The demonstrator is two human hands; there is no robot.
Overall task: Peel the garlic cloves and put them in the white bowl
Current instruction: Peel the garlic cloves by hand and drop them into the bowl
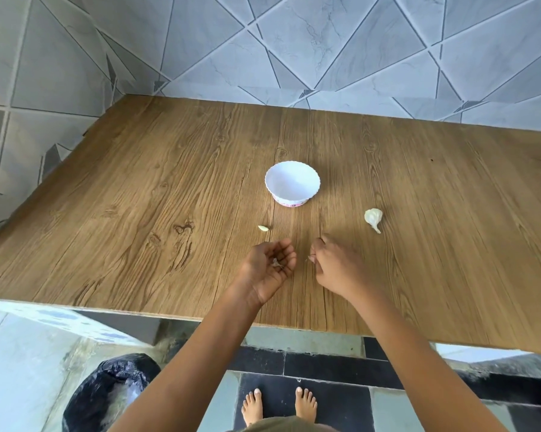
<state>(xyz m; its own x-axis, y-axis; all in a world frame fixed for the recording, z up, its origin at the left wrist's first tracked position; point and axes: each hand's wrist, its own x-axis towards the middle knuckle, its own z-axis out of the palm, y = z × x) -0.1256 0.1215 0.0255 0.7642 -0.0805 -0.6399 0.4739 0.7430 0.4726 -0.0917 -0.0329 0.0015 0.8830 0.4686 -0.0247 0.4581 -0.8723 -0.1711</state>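
Observation:
A white bowl (292, 183) with a scalloped rim stands on the wooden table (138, 198) and looks empty. A garlic bulb (373, 218) lies to its right. One peeled clove (263, 228) lies on the table left of the bowl's front. My left hand (270, 267) is palm up with relaxed fingers, and thin scraps of garlic skin (276, 264) lie in the palm. My right hand (334, 263) is beside it, knuckles up, fingers curled. It pinches a small bit of papery skin (310, 259). What else it holds is hidden.
A bin lined with a black bag (110, 391) stands on the floor at the lower left, under the table's front edge. My bare feet (278, 403) are on dark floor tiles. A tiled wall (294, 42) runs behind the table.

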